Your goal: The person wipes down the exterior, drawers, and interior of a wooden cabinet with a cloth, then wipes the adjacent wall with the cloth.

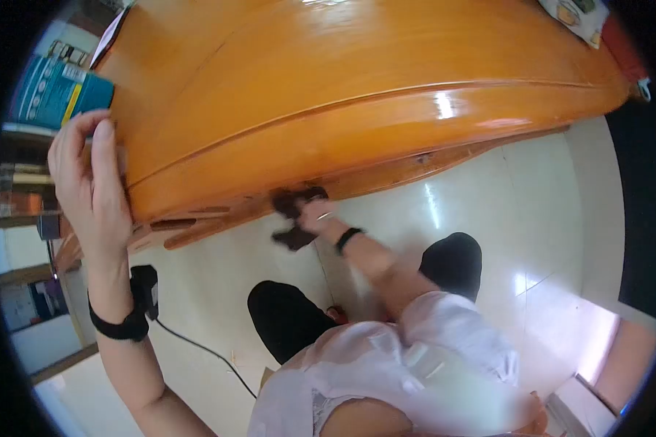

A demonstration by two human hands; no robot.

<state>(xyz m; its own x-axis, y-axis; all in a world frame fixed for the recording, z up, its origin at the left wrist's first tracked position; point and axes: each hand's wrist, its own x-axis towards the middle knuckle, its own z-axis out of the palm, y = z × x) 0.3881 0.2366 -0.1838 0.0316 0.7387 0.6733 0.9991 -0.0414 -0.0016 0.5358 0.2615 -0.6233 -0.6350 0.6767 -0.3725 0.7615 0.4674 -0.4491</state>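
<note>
A dark brown cloth (293, 217), smeared by motion, is bunched in my right hand (319, 215) at the front underside of the glossy orange-brown wooden desk (306, 138). My right hand's fingers are partly hidden by blur and by the cloth. At the desk's left end, my left hand (91, 175) rests against the side edge, its fingers bent but apart and holding nothing. Just beyond those fingertips stands a teal box (65, 91) with a yellow stripe. Black bands circle both wrists.
A black device (144, 291) with a cable hangs by my left wrist. Shelves with items (25, 193) stand on the left. A printed packet (579, 18) and a red item (623, 51) lie at the desk's far right. Pale tiled floor (386, 240) lies below.
</note>
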